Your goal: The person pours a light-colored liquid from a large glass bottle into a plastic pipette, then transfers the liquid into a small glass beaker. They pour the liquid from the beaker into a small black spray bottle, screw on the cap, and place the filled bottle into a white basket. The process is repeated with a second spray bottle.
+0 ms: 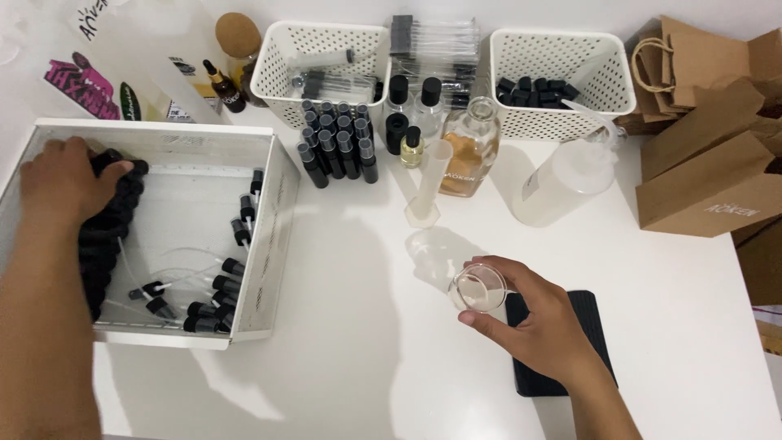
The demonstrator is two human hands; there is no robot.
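The left hand [63, 181] reaches into the white box [277, 212], fingers curled on black spray-pump caps [110, 236]. The right hand [533, 314] grips a small glass beaker [478, 288] tilted above the white table [366, 350], beside a black scale [586, 314].

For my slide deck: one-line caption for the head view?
Left hand reaches into white tray of black pump caps; right hand holds small clear glass beaker.

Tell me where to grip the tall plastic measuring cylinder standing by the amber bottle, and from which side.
Grip the measuring cylinder around its upper tube, probably coming from the front right, where the table is bare. It is tall and narrow on a small foot, so a low grip may tip it. The amber bottle crowds its right, small bottles its left.
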